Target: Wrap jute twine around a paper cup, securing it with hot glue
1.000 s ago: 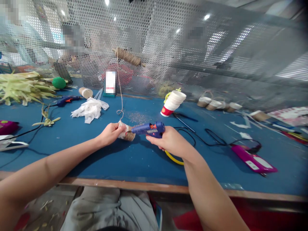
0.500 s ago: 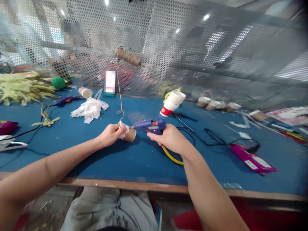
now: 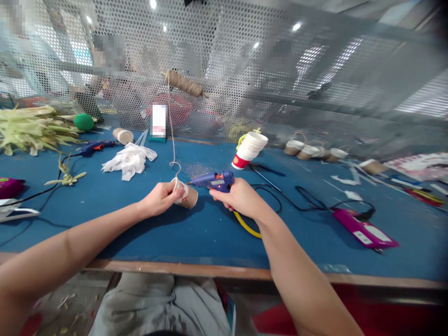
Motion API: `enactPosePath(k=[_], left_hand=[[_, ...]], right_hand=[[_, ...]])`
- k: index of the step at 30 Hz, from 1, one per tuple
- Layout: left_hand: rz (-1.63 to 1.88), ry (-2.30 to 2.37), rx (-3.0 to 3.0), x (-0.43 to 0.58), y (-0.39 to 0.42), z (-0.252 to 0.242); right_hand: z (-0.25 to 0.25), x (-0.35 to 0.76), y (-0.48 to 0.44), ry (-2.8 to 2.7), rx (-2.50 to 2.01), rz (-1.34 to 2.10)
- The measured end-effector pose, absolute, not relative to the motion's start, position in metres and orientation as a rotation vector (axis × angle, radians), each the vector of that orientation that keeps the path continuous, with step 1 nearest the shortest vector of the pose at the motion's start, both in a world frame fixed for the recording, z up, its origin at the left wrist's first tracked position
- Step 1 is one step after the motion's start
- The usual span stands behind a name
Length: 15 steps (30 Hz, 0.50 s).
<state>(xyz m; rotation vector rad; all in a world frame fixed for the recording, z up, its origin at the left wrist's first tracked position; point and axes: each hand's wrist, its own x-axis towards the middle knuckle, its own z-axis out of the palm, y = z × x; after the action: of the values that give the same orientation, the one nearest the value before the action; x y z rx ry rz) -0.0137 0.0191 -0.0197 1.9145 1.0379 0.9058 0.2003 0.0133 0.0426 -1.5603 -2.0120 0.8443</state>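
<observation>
My left hand (image 3: 161,198) grips a paper cup (image 3: 191,198) lying on its side, its fingers closed around the rim end. Brown twine covers the base end of the cup, while white with a red print shows near my thumb. In my right hand (image 3: 240,196) is a blue hot glue gun (image 3: 214,181), its nozzle pointing left and very near or touching the cup's upper side. A strand of twine (image 3: 172,135) runs down to the cup from a twine spool (image 3: 184,84) on the mesh panel.
Stacked paper cups (image 3: 249,150) stand beyond the glue gun. White lace (image 3: 129,160) and a second glue gun (image 3: 96,147) lie to the left, near pale husks (image 3: 35,128). A magenta power unit (image 3: 364,229) with black cable sits right. Several twine-wrapped cups (image 3: 308,151) line the mesh.
The glue gun in my right hand has shifted slightly left and up along the cup. My left hand keeps its hold on the cup, which has barely moved.
</observation>
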Motion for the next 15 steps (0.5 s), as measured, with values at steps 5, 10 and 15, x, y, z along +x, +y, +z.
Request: enactPosePath(k=[5,10,15], left_hand=[[0.926,1.055,1.929,-0.014,0.018,-0.018],[0.952,1.036,1.94,-0.015,0.017,-0.017],[0.97,1.017,1.986,-0.013,0.015,-0.015]], right_hand=[[0.044,0.208,0.027,-1.817,-1.418,0.978],[0.043,0.222,0.062,-1.556,-1.565,0.874],[0.019,0.234,0.095,-1.551,-1.763,0.836]])
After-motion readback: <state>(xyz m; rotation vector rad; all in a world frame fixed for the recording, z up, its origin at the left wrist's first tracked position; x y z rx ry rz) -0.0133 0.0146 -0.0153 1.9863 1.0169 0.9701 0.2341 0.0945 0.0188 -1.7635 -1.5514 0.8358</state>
